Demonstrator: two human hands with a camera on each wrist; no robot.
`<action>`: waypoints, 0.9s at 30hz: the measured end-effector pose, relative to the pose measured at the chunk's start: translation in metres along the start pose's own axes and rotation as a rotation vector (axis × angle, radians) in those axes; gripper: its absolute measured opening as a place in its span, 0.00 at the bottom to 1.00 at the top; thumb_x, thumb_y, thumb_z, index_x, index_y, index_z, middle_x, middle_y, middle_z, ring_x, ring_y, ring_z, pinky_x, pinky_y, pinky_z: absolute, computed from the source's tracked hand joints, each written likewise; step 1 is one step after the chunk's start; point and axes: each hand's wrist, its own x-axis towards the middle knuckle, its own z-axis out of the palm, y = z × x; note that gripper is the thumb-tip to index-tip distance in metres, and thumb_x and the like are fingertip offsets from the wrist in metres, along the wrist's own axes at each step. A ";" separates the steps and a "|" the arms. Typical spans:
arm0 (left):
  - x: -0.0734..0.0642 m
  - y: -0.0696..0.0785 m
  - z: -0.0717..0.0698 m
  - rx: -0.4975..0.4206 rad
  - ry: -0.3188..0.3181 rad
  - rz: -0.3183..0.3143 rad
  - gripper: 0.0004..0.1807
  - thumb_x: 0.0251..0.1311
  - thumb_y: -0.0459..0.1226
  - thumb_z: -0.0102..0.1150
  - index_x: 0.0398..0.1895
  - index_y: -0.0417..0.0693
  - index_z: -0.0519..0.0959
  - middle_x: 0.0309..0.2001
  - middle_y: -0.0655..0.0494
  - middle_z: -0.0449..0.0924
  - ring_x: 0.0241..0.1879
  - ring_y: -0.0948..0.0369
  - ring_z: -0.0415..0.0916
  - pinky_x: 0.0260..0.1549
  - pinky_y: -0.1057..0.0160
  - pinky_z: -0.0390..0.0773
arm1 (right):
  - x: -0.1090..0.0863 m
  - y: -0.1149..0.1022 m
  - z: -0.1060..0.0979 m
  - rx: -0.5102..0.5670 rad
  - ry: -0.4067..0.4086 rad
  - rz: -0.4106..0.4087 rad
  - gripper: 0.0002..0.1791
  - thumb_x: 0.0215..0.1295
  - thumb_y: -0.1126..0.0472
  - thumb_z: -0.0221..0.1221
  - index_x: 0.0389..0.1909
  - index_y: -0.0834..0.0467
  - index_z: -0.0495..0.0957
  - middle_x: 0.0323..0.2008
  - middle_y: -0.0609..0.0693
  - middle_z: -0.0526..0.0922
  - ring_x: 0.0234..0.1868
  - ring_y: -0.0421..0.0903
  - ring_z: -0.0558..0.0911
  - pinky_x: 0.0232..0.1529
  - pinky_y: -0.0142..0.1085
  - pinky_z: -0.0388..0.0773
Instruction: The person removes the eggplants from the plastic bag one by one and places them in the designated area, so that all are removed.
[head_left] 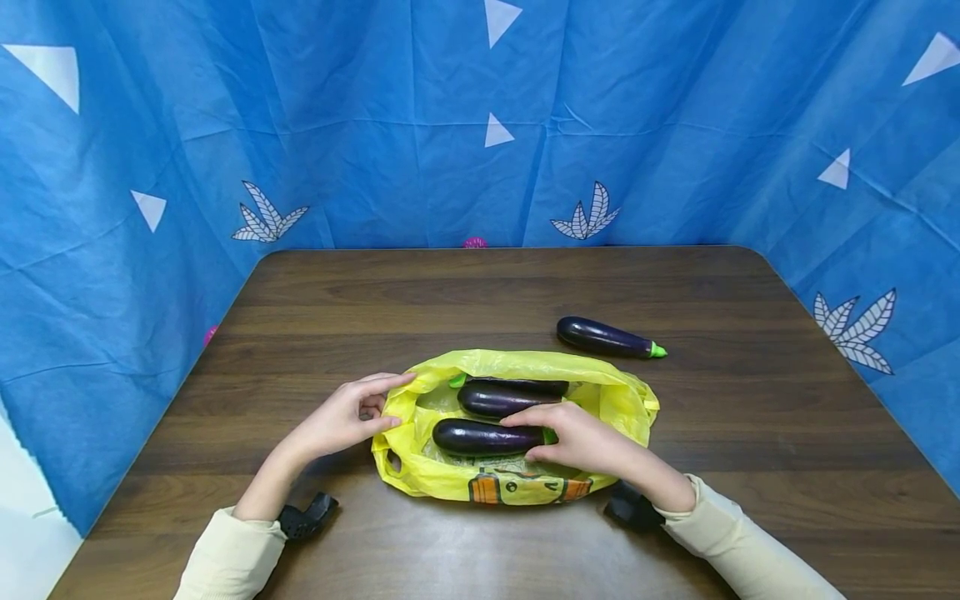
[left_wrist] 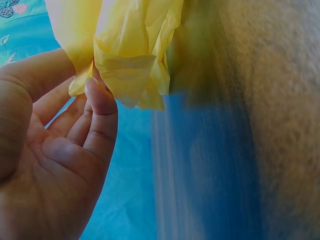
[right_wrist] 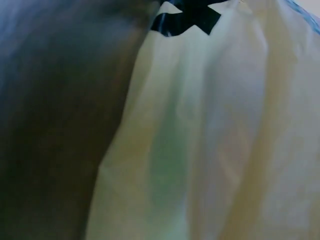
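Note:
A yellow plastic bag [head_left: 630, 400] lies on its base with its mouth spread wide. Its left rim is pinched by my left hand [head_left: 352, 414], and the left wrist view shows the thin plastic [left_wrist: 127, 65] between thumb and fingers. Reaching in over the right side, my right hand [head_left: 581, 435] grips the front eggplant [head_left: 480, 437] at its green stem end, thumb on the near side. Behind it in the bag sits a second eggplant [head_left: 491, 400], with a third [head_left: 536, 387] partly hidden at the back. Bag plastic [right_wrist: 210, 130] fills much of the right wrist view, hiding the hand.
Another eggplant [head_left: 603, 337] lies on the wooden table [head_left: 375, 300] just beyond the bag, its green end to the right. Black wrist devices [head_left: 309, 515] show under both forearms. A blue patterned curtain [head_left: 420, 167] hangs behind the table and along its sides.

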 end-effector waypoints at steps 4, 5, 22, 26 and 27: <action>0.000 -0.001 0.000 0.006 0.005 0.000 0.31 0.55 0.30 0.65 0.64 0.40 0.68 0.52 0.48 0.71 0.23 0.65 0.67 0.21 0.68 0.70 | 0.001 0.001 0.001 -0.005 -0.003 -0.001 0.26 0.54 0.63 0.67 0.56 0.56 0.76 0.52 0.49 0.78 0.53 0.45 0.75 0.52 0.40 0.71; 0.000 -0.001 0.000 0.008 0.006 -0.001 0.31 0.54 0.30 0.65 0.64 0.40 0.68 0.51 0.48 0.71 0.23 0.65 0.67 0.21 0.68 0.70 | 0.001 0.001 0.001 -0.006 -0.005 -0.001 0.26 0.55 0.63 0.67 0.56 0.56 0.76 0.52 0.49 0.78 0.53 0.45 0.75 0.52 0.39 0.71; 0.000 0.001 -0.001 0.019 0.007 -0.011 0.32 0.54 0.29 0.65 0.64 0.41 0.68 0.53 0.48 0.71 0.23 0.65 0.68 0.22 0.67 0.71 | 0.001 0.002 0.000 0.013 -0.006 0.015 0.24 0.57 0.64 0.65 0.56 0.57 0.76 0.53 0.50 0.78 0.52 0.44 0.75 0.50 0.39 0.72; 0.000 0.002 -0.001 0.023 0.006 -0.009 0.32 0.54 0.29 0.65 0.64 0.41 0.68 0.53 0.48 0.71 0.23 0.65 0.67 0.22 0.67 0.70 | 0.001 0.003 0.001 0.017 -0.002 0.013 0.23 0.57 0.64 0.65 0.56 0.57 0.76 0.52 0.50 0.78 0.51 0.42 0.76 0.48 0.37 0.73; 0.000 0.002 -0.001 0.022 0.006 -0.008 0.32 0.54 0.30 0.65 0.64 0.41 0.68 0.53 0.48 0.71 0.23 0.65 0.67 0.22 0.67 0.71 | 0.001 0.003 0.001 0.018 0.002 0.007 0.23 0.57 0.64 0.65 0.56 0.57 0.76 0.52 0.50 0.78 0.50 0.42 0.76 0.48 0.37 0.73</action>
